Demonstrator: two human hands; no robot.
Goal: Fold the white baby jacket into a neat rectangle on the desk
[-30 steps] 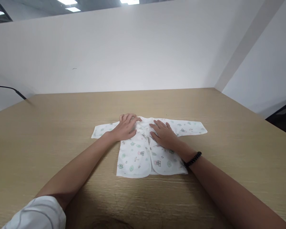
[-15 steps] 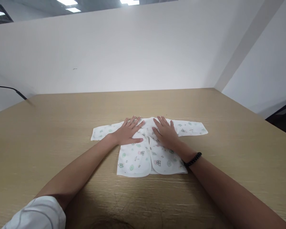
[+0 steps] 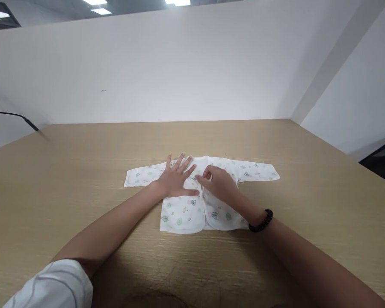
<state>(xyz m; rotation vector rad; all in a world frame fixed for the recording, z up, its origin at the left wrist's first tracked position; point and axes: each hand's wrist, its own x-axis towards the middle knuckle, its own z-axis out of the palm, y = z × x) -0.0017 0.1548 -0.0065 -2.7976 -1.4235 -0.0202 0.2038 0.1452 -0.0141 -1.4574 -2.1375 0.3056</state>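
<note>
A small white baby shirt (image 3: 183,216) with a printed pattern lies front up on the table, both sleeves stretched out sideways. Its front opening runs down the middle, and the lower front edges are rounded. My left hand (image 3: 176,177) rests flat on the chest at the left, open with fingers spread and the thumb reaching toward the opening. Over the right chest, beside the opening, my right hand (image 3: 220,184) has its fingers curled in. Its thumb points left near the opening; whether cloth is between the fingertips I cannot make out.
The wooden table (image 3: 83,171) reaches back to a white partition (image 3: 179,68). A black cable (image 3: 30,124) comes in at the left edge. A dark object (image 3: 383,160) stands at the far right. A black beaded bracelet (image 3: 261,221) circles my right wrist.
My right hand has gone from lying flat with spread fingers to curled fingers, drawn toward the front opening. My left hand stays flat, its fingers spread wider.
</note>
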